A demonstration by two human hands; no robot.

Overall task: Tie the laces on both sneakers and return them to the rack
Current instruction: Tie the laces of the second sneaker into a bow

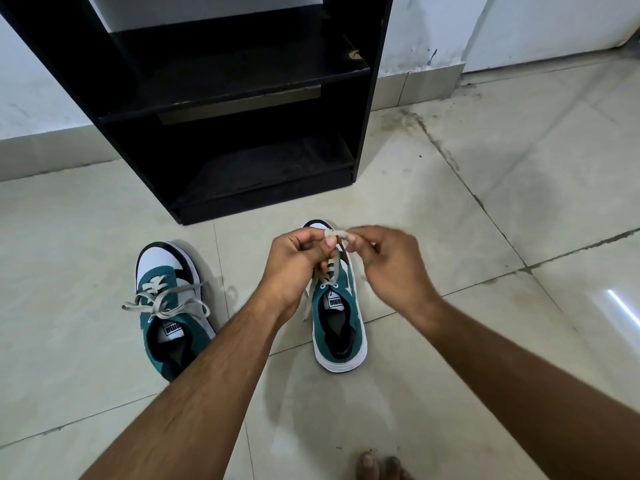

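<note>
Two green-and-white sneakers stand on the tiled floor, toes toward the rack. The left sneaker (171,306) has its grey laces in a loose bow with ends spread sideways. Above the right sneaker (341,327), my left hand (296,261) and my right hand (382,258) both pinch its grey lace (334,233), lifted over the toe and stretched between my fingertips. My hands hide the front of that sneaker's lacing. The black shoe rack (242,98) stands just beyond, its shelves bare.
White walls with a skirting tile run behind the rack. A dirty grout line crosses the floor at the right. My bare toes (381,465) show at the bottom edge.
</note>
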